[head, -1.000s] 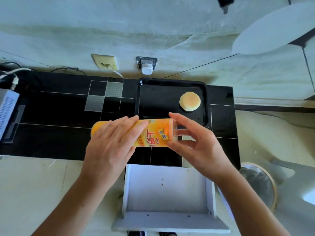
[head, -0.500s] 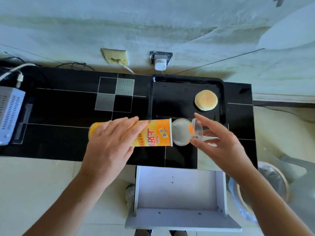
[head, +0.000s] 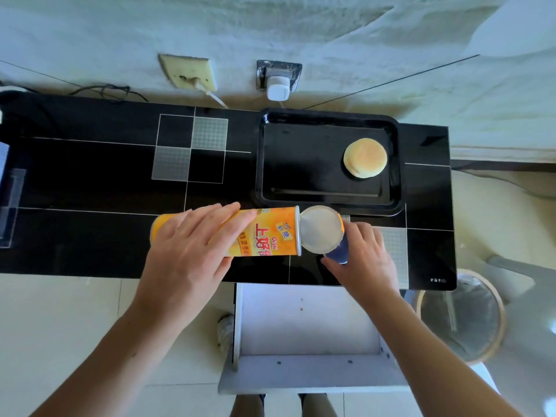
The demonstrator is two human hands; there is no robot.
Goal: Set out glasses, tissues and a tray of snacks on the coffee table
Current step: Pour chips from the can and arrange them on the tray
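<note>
- Your left hand (head: 192,260) is wrapped around the orange snack can (head: 240,233), holding it on its side above the black worktop (head: 90,176), with the mouth pointing right.
- The can's mouth is covered by a pale foil seal (head: 321,229); what is inside cannot be seen.
- Your right hand (head: 365,260) sits just beside that mouth, its fingers curled around a clear lid (head: 338,251) that looks bluish; the lid is off the can and held at the sealed end.
- The black tray (head: 301,158) lies on the right part of the worktop, just beyond the can. It holds one round, pale golden cake (head: 365,158) near its right side; the rest of the tray floor is bare.
- A white stool (head: 307,329) stands on the floor just below the worktop's near edge, between your forearms.
- A round bin (head: 460,314) with a clear liner stands on the floor to the right of the stool.
- On the wall behind the worktop are a yellowed socket plate (head: 188,72) with a plug in it and a white charger (head: 278,88) in a second socket.
- A grey device shows only partly at the worktop's far left edge; you cannot tell what it is.
- Nothing lies between the can and the tray.
</note>
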